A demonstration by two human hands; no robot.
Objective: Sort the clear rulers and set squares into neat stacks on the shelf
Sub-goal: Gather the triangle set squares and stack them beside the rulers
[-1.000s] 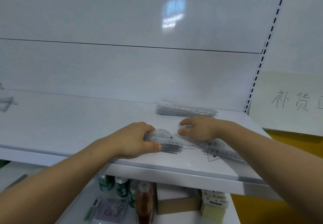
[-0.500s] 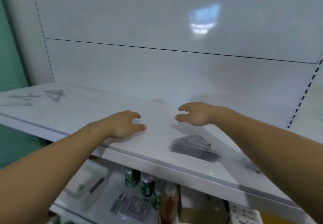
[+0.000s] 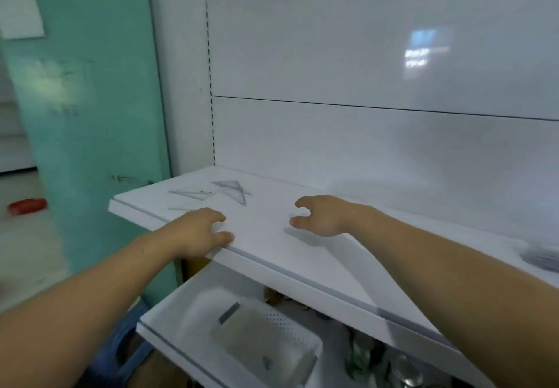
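Head cam: both hands are empty, fingers loosely curled. The left hand [image 3: 199,230] is at the front edge of the shelf [image 3: 317,266], and the right hand [image 3: 323,216] is over its top. Loose set squares [image 3: 233,190] lie beyond the left hand near the shelf's left end. A blurry stack [image 3: 541,256] is at the far right.

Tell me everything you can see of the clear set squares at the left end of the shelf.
The set squares are see-through plastic triangles with thin grey edges, lying flat on the shelf near its left end. One looks darker, perhaps several overlapping; a fainter one lies to its left. Blur hides markings. No hand touches them; the left hand is nearest.
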